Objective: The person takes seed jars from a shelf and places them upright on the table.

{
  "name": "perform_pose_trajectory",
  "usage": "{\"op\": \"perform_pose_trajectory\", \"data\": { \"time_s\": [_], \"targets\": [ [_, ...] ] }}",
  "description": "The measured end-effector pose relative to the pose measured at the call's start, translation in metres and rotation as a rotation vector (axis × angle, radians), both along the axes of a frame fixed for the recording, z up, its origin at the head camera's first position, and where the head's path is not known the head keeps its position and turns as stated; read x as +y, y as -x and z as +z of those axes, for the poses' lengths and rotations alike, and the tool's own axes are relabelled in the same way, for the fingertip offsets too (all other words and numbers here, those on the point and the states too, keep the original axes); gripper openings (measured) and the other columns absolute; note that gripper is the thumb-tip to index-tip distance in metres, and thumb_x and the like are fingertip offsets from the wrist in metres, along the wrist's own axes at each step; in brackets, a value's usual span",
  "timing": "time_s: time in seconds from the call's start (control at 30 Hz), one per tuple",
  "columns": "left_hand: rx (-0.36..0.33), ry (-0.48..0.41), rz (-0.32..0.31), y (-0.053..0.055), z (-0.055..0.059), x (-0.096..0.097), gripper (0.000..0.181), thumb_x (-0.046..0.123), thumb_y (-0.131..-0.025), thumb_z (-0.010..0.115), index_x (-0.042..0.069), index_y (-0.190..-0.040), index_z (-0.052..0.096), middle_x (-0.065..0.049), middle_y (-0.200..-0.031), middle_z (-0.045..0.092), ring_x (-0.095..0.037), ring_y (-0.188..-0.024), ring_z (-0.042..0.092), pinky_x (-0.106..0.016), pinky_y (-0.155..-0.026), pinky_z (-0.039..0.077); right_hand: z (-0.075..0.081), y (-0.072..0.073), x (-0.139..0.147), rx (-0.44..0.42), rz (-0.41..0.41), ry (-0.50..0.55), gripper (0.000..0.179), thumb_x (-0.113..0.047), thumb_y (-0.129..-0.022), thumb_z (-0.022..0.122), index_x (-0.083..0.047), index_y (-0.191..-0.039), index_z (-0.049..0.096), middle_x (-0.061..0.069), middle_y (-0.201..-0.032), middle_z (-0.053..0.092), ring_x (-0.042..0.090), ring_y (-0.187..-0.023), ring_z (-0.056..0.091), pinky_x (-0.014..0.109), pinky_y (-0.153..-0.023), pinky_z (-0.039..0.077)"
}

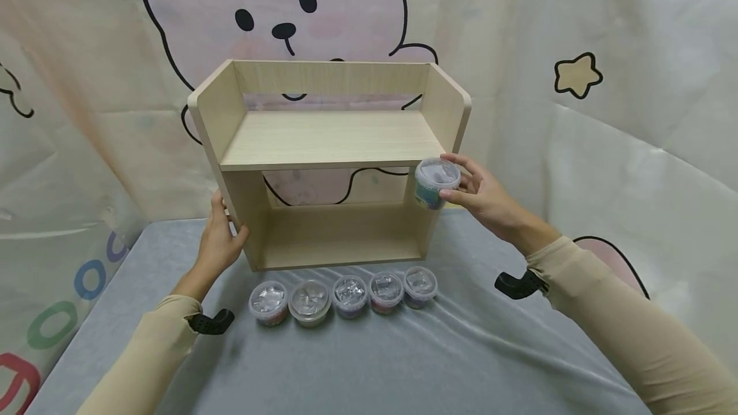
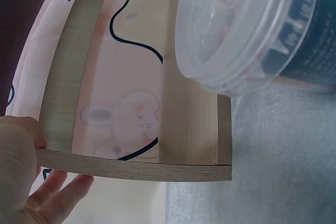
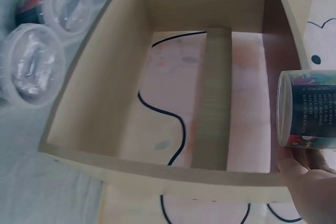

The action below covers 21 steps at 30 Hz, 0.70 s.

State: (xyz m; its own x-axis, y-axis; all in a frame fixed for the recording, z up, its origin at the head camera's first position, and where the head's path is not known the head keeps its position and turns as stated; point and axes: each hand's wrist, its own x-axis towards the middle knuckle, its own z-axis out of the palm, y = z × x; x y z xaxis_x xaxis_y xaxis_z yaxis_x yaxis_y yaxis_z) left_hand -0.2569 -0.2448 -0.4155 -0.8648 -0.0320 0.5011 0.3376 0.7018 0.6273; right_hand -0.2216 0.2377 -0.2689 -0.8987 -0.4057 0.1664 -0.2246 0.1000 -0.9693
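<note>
A light wooden two-tier shelf (image 1: 331,139) stands upright on the cloth-covered table. My left hand (image 1: 219,242) grips the edge of its left side panel (image 2: 131,170), thumb on one face and fingers on the other. With the fingers and thumb of my right hand (image 1: 492,203) I hold a small round plastic tub (image 1: 437,175) by its side, in front of the shelf's right end at about the height of the middle board. The tub has a translucent lid and a dark printed label (image 3: 317,109). Whether it touches the shelf I cannot tell.
Several similar lidded tubs (image 1: 310,303) stand in a row on the grey-blue cloth (image 1: 369,364) before the shelf. Behind hangs a pale printed curtain (image 1: 507,31) with cartoon figures. Black bands (image 1: 519,285) sit on both wrists.
</note>
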Motion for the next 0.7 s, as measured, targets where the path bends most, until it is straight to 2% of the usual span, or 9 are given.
{"op": "perform_pose_trajectory", "data": {
  "time_s": [0.17,0.47,0.7],
  "targets": [
    [0.003,-0.007,0.001,0.001,-0.001,0.0,0.085,-0.003,-0.087,0.061,0.019,-0.155,0.014,-0.03,-0.133,0.049,-0.054,-0.109,0.063,-0.067,-0.082,0.05,-0.02,0.001,0.008,-0.009,0.007,0.022,0.065,0.002,-0.099,0.058,-0.01,-0.154,0.026,-0.002,-0.127,0.055,0.005,-0.115,0.059,0.017,-0.098,0.049],
    [0.0,-0.009,-0.01,0.002,-0.001,0.001,0.084,-0.003,-0.088,0.061,0.019,-0.155,0.015,-0.031,-0.131,0.05,-0.054,-0.109,0.063,-0.067,-0.084,0.05,-0.057,-0.002,0.024,-0.063,-0.047,-0.041,0.068,-0.002,-0.098,0.061,-0.013,-0.155,0.025,-0.002,-0.131,0.055,0.004,-0.119,0.059,0.016,-0.097,0.05],
    [0.013,-0.009,-0.009,0.0,0.0,0.0,0.085,-0.004,-0.087,0.061,0.018,-0.155,0.014,-0.031,-0.134,0.049,-0.055,-0.108,0.063,-0.067,-0.083,0.05,-0.079,-0.005,0.032,-0.073,-0.026,-0.008,0.067,0.0,-0.098,0.06,-0.01,-0.153,0.023,-0.006,-0.126,0.06,0.002,-0.116,0.061,0.016,-0.096,0.05]
  ]
}}
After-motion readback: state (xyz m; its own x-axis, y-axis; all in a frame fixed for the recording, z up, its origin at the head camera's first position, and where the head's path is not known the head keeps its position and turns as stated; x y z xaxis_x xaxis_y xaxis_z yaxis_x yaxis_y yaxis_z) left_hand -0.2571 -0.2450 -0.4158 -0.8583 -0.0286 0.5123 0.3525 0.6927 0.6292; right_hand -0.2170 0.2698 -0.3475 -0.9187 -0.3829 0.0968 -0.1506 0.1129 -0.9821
